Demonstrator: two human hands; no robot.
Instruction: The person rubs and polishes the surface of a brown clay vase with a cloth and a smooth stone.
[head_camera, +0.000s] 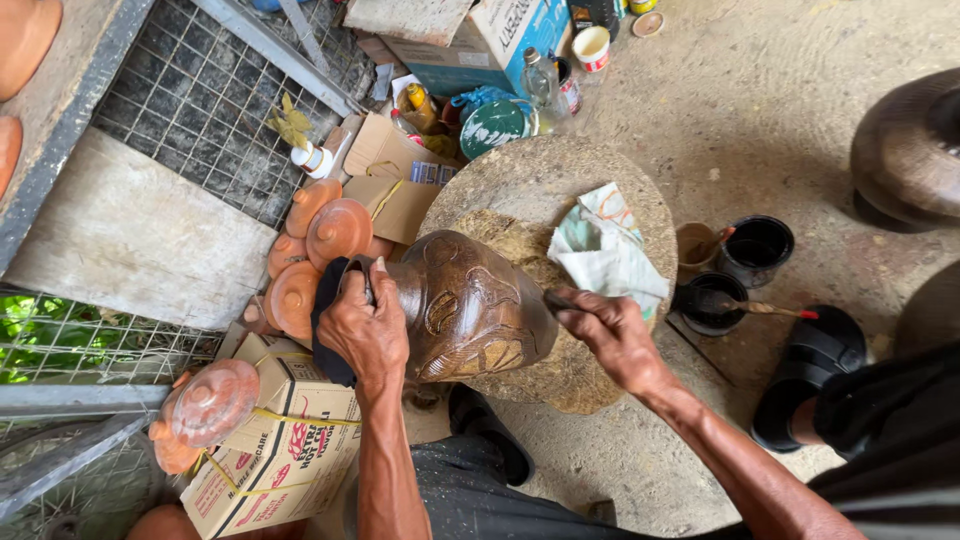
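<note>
A dark brown clay vase (470, 310) with carved leaf patterns lies tilted on its side over a round stone work table (560, 175). The left hand (365, 330) curls its fingers over the vase's mouth rim, gripping it. The right hand (610, 335) pinches a thin brush (556, 300) whose tip touches the vase's body. A crumpled cloth (605, 250) lies on the table just beside the vase. Small black paint pots (755, 248) stand on the ground to the right, and terracotta lids (335, 232) are stacked to the left near cardboard boxes (290, 440).
</note>
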